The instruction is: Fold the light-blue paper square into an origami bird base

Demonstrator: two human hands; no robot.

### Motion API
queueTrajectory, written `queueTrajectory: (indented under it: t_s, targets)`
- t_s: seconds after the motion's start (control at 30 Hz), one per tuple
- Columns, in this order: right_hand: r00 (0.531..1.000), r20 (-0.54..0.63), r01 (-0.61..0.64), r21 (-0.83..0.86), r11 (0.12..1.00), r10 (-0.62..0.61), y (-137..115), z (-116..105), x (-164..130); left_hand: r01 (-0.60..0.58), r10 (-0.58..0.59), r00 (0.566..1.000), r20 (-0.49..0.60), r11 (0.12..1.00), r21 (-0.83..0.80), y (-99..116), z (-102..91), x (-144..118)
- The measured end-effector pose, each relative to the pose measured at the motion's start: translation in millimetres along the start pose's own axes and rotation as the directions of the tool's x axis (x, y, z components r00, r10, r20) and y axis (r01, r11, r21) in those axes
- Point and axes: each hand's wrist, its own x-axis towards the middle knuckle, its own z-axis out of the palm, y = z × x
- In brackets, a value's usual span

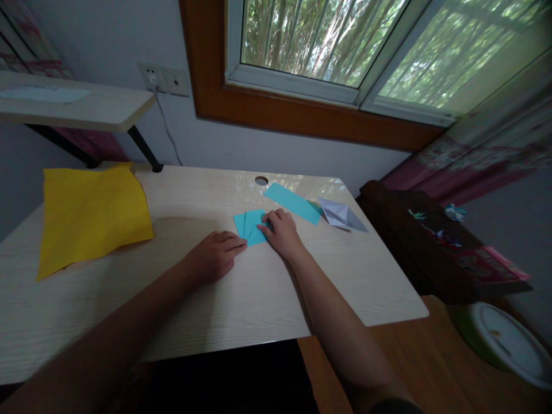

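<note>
A small piece of turquoise paper (254,225) with several crease lines lies flat on the table between my two hands. My left hand (217,253) has its fingers pressed together, with the fingertips at the paper's lower left corner. On the right edge of the sheet, my right hand (282,232) bends its fingers and thumb onto the paper and hides that part. Behind my right hand rests a turquoise paper strip (293,201). Touching or close to the strip's right end is a folded white paper boat (342,215).
A yellow sheet (92,215) covers part of the table (181,310) at left, below a raised shelf (107,112). A cable hole (261,180) sits near the back edge. Right of the table stand a dark cabinet (401,241) and a round lidded bin (509,339).
</note>
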Motion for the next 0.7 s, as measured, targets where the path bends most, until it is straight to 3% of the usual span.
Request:
queueTrajectory:
  t_s: [0.33,0.7]
  targets:
    - [1.0,0.008,0.001,-0.002,1.0,-0.001,1.0,0.4,-0.2,-0.022,0.02,0.999,-0.05,0.999,-0.035,-2.4,-1.4,-0.9]
    - [0.998,-0.008,0.061,0.123,0.991,-0.06,1.2,1.4,-3.5,0.116,-0.119,0.985,-0.121,0.993,-0.033,-3.3,-5.0,0.3]
